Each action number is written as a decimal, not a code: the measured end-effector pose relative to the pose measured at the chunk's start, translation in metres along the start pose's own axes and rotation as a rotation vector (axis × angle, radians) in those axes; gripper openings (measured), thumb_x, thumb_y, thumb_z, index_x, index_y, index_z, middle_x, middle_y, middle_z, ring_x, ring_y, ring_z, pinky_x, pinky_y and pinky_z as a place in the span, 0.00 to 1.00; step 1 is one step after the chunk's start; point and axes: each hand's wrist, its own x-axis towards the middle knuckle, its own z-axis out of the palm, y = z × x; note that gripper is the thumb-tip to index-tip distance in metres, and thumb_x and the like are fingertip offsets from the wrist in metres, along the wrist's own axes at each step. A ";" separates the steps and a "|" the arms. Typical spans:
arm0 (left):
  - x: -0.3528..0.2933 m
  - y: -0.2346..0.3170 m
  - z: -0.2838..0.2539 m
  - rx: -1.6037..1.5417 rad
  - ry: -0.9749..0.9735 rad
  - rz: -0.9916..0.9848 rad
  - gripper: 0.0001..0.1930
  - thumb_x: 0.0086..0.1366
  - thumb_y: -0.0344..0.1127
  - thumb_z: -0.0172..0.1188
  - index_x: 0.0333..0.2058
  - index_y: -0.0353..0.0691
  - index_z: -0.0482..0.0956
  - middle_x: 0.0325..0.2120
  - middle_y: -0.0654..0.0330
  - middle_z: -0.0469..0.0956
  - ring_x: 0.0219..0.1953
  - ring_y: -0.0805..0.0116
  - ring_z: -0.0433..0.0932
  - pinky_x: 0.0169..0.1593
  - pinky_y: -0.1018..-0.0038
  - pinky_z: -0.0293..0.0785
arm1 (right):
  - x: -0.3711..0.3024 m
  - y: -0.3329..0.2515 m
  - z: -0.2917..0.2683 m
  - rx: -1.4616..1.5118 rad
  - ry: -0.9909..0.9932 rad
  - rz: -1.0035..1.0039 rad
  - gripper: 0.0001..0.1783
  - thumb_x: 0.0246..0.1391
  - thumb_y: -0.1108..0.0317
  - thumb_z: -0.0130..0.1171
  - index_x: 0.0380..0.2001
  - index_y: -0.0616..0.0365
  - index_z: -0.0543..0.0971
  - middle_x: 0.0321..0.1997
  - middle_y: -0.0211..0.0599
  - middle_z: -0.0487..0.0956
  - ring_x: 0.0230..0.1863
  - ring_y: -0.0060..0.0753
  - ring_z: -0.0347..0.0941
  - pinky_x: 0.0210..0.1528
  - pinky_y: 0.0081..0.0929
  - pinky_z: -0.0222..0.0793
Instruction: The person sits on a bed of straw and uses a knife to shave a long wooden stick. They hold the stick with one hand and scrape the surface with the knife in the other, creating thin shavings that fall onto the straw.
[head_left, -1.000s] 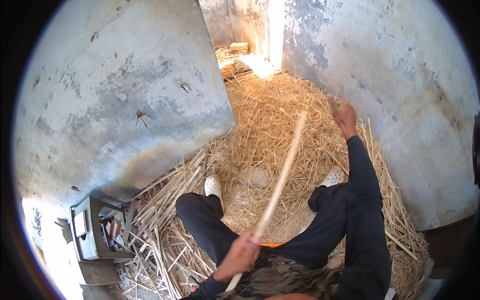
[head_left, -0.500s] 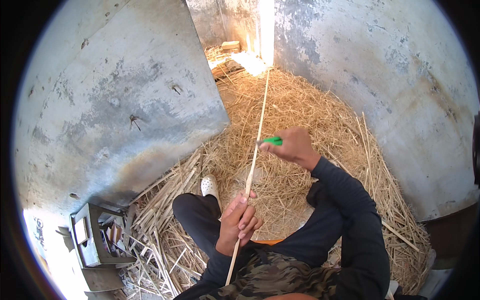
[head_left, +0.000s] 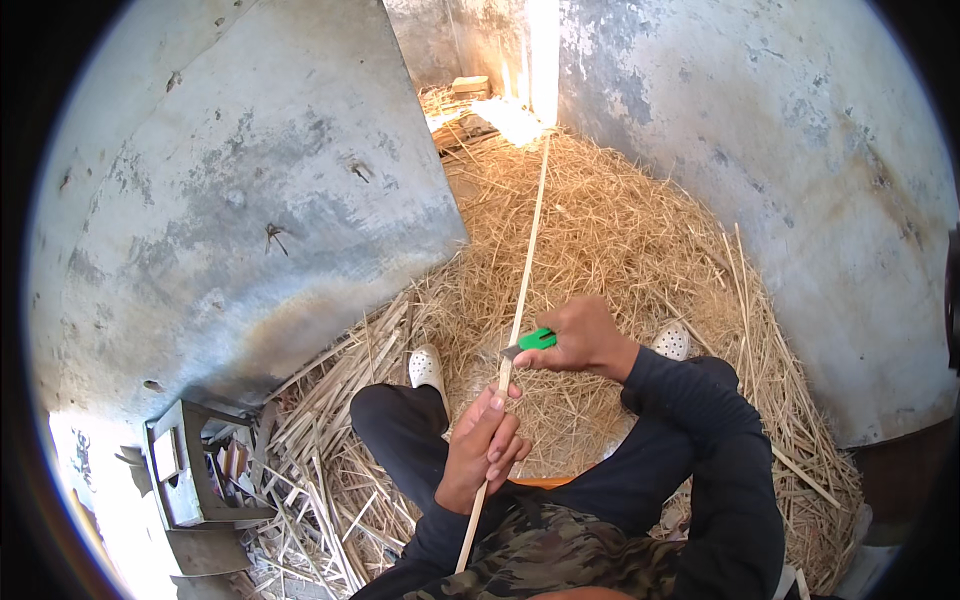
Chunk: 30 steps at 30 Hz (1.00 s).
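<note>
A long, thin pale strip that looks like split bamboo (head_left: 533, 235) runs from close to my body away toward the bright gap in the far corner. My left hand (head_left: 482, 447) is closed around its near part, and the tail end slants down past my wrist. My right hand (head_left: 588, 338) grips a green-handled utility knife (head_left: 536, 340). Its grey blade rests against the strip, a short way beyond my left fingers.
Straw-like shavings (head_left: 620, 215) cover the floor between two worn walls. Split sticks (head_left: 330, 420) lie piled at the left, beside a wooden stool (head_left: 185, 470) on its side. A brick-like block (head_left: 470, 85) sits in the far corner. White clogs (head_left: 425, 368) are on my feet.
My right hand has drawn the knife along the strip toward my left hand. The left hand keeps its hold. My right clog has come into sight.
</note>
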 end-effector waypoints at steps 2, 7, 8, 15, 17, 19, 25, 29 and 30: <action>-0.003 -0.003 0.001 0.033 -0.003 -0.017 0.11 0.77 0.39 0.37 0.48 0.41 0.65 0.08 0.75 0.55 0.06 0.84 0.53 0.24 0.84 0.58 | 0.002 0.006 -0.002 -0.028 -0.039 -0.001 0.43 0.43 0.18 0.48 0.07 0.49 0.74 0.04 0.29 0.64 0.07 0.30 0.63 0.12 0.31 0.56; -0.006 -0.004 0.002 0.058 -0.033 -0.059 0.11 0.76 0.40 0.37 0.48 0.41 0.65 0.08 0.75 0.56 0.06 0.83 0.53 0.23 0.83 0.58 | 0.012 0.042 -0.010 -0.004 -0.115 0.277 0.41 0.46 0.21 0.49 0.10 0.49 0.77 0.05 0.29 0.66 0.07 0.28 0.64 0.12 0.30 0.57; -0.004 -0.003 0.000 0.047 -0.022 -0.045 0.12 0.76 0.40 0.37 0.47 0.41 0.65 0.08 0.75 0.56 0.06 0.83 0.53 0.23 0.83 0.58 | 0.007 0.020 -0.003 0.055 -0.074 0.169 0.42 0.45 0.20 0.48 0.09 0.50 0.77 0.04 0.29 0.64 0.07 0.29 0.63 0.12 0.31 0.56; -0.007 -0.005 -0.004 0.002 -0.016 -0.023 0.12 0.76 0.41 0.38 0.48 0.41 0.64 0.09 0.75 0.56 0.06 0.84 0.52 0.23 0.83 0.56 | 0.000 0.009 0.003 0.049 -0.030 -0.055 0.43 0.40 0.19 0.53 0.06 0.51 0.74 0.04 0.29 0.63 0.07 0.31 0.63 0.11 0.33 0.56; -0.006 -0.006 -0.005 -0.001 -0.025 -0.019 0.12 0.76 0.42 0.38 0.48 0.42 0.64 0.09 0.75 0.56 0.06 0.84 0.52 0.23 0.83 0.56 | 0.005 0.011 0.002 0.003 -0.004 -0.079 0.42 0.39 0.18 0.53 0.06 0.50 0.73 0.04 0.29 0.62 0.07 0.30 0.63 0.11 0.32 0.56; -0.006 -0.005 -0.005 0.011 -0.022 -0.020 0.12 0.76 0.42 0.38 0.48 0.42 0.64 0.09 0.75 0.56 0.06 0.84 0.52 0.23 0.83 0.56 | 0.009 0.013 0.001 -0.033 0.029 -0.106 0.43 0.37 0.17 0.52 0.06 0.50 0.72 0.03 0.28 0.62 0.07 0.29 0.63 0.12 0.31 0.56; -0.011 -0.005 -0.007 0.040 -0.023 -0.023 0.11 0.77 0.41 0.37 0.48 0.42 0.64 0.09 0.75 0.56 0.06 0.83 0.53 0.24 0.82 0.58 | 0.016 0.028 0.015 -0.010 0.120 -0.052 0.44 0.42 0.17 0.47 0.04 0.50 0.65 0.04 0.24 0.62 0.07 0.27 0.60 0.10 0.28 0.52; -0.032 -0.018 -0.014 -0.051 0.020 -0.105 0.11 0.77 0.40 0.36 0.47 0.41 0.64 0.09 0.74 0.56 0.06 0.83 0.53 0.25 0.82 0.61 | 0.027 0.072 0.009 -0.137 -0.038 0.138 0.46 0.47 0.14 0.32 0.04 0.45 0.65 0.03 0.19 0.55 0.06 0.19 0.50 0.09 0.26 0.46; -0.032 -0.018 -0.014 -0.041 0.029 -0.102 0.11 0.77 0.40 0.36 0.47 0.41 0.64 0.09 0.74 0.56 0.06 0.83 0.53 0.25 0.82 0.61 | 0.023 0.060 0.009 -0.122 -0.048 0.107 0.45 0.47 0.15 0.32 0.05 0.45 0.65 0.04 0.19 0.55 0.06 0.18 0.50 0.09 0.25 0.46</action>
